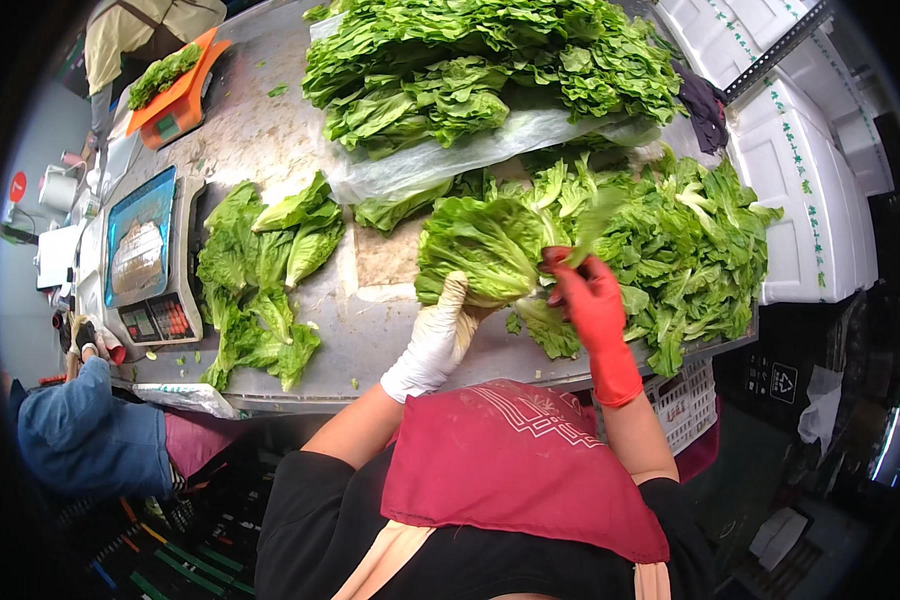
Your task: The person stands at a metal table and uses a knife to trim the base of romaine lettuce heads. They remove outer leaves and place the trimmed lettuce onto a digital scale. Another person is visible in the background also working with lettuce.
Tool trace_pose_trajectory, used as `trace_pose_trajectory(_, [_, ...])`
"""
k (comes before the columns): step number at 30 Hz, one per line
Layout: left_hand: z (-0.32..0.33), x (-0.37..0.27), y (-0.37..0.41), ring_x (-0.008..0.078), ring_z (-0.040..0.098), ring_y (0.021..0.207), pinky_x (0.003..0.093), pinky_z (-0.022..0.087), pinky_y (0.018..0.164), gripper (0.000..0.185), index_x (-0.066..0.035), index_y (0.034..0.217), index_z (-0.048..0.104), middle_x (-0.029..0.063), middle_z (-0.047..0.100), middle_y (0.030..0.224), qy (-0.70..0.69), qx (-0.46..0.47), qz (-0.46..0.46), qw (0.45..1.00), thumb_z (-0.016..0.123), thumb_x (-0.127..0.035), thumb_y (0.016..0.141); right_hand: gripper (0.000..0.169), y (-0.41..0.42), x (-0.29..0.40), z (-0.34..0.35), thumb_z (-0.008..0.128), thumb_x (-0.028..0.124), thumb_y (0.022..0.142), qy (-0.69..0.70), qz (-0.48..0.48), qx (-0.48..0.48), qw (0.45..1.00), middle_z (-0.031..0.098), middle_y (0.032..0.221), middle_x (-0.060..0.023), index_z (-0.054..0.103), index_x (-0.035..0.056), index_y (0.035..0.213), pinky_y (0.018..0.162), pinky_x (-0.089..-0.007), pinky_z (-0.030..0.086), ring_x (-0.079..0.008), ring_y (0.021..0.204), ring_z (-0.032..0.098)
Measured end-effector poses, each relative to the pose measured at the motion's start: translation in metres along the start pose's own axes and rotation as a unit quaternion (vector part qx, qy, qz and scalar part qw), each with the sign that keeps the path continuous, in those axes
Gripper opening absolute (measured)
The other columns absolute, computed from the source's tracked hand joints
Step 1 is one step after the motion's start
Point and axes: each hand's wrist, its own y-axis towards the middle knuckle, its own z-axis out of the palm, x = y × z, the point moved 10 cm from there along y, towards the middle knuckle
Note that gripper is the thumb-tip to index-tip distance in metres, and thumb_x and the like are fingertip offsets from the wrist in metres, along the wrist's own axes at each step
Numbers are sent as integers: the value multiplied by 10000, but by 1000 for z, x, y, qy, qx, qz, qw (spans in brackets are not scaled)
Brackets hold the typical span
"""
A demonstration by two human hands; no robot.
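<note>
My left hand [436, 330], in a white glove, grips a head of green leaf lettuce [480, 247] near its base, with the stem end towards the right. A red rubber glove covers my right hand [589, 289]. Its fingers pinch a loose lettuce leaf [598, 221], blurred by motion, just right of the stem end. Beyond and to the right of that hand spreads a heap of loose lettuce leaves [690, 255]. Several lettuce heads [270, 277] lie in a group on the metal table [352, 360] to the left.
A large stack of lettuce [487, 67] rests beyond a white plastic sheet [450, 165]. Left stand a digital scale [146, 255] and an orange scale [172, 112] bearing lettuce. White foam boxes [795, 187] line the right side. Two other people work at the left, one in a blue sleeve [75, 427].
</note>
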Motion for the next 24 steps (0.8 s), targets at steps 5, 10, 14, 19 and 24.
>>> trace_pose_trajectory(5, [2,14,1,235,520,1079,420,425,941,434,-86,1257,379,85,514,1187,22,-4,-2,1000,545,-219,879,240,-13,4,8,582,67,824,-199,-103,-33,974,583,759,-53,539,-33,1037,467,-200,452,-99,598,569])
trace_pose_trajectory(10, [-2,19,9,304,419,1180,468,370,1001,578,-44,1304,284,152,396,1291,-85,-30,-32,995,488,-374,876,190,-6,-12,-4,506,116,877,119,17,-70,990,595,828,-136,492,-9,1019,448,-220,445,-133,544,561])
trace_pose_trajectory(14, [-2,12,14,302,419,1178,468,353,1011,602,-46,1311,285,147,395,1298,-83,-17,-24,996,503,-385,864,316,17,-13,-19,542,270,873,377,63,-34,923,592,994,-121,498,28,1072,491,-234,436,-120,670,549])
trace_pose_trajectory(19, [8,18,15,282,396,1203,459,333,1017,657,-59,1330,260,123,395,1307,-47,34,-37,998,539,-403,846,345,-24,-27,40,537,278,880,218,216,155,939,583,1010,-88,500,33,1120,425,-213,412,-182,688,626])
trace_pose_trajectory(24, [-5,26,0,261,408,1197,432,251,1043,626,-52,1332,290,122,416,1303,37,-13,-67,997,592,-281,833,417,-14,-4,27,515,-58,831,176,-95,26,979,543,1157,-141,418,33,1226,651,-301,520,-233,904,614])
